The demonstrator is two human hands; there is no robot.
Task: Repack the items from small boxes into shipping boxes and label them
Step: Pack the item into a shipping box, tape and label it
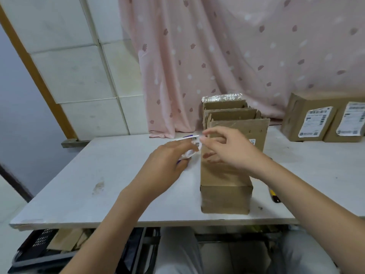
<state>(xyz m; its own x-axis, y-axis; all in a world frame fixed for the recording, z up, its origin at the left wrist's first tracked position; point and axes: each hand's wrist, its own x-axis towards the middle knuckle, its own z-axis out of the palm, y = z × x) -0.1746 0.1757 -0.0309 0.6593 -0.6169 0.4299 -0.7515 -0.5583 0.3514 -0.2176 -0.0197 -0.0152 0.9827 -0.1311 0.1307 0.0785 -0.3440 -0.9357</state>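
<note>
Over the white counter (110,171), the left hand (167,161) and right hand (227,149) hold a white label (194,142) between them, the fingers of each curled and pinching one end of it. It hangs just left of the open brown shipping box (225,182); two labelled boxes (324,117) sit far right

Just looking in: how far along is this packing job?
Done: two labelled boxes stand at the far right. In hand: the left hand and right hand hold a white label beside the near box. Left: that box shows no label, and open boxes wait behind.
</note>
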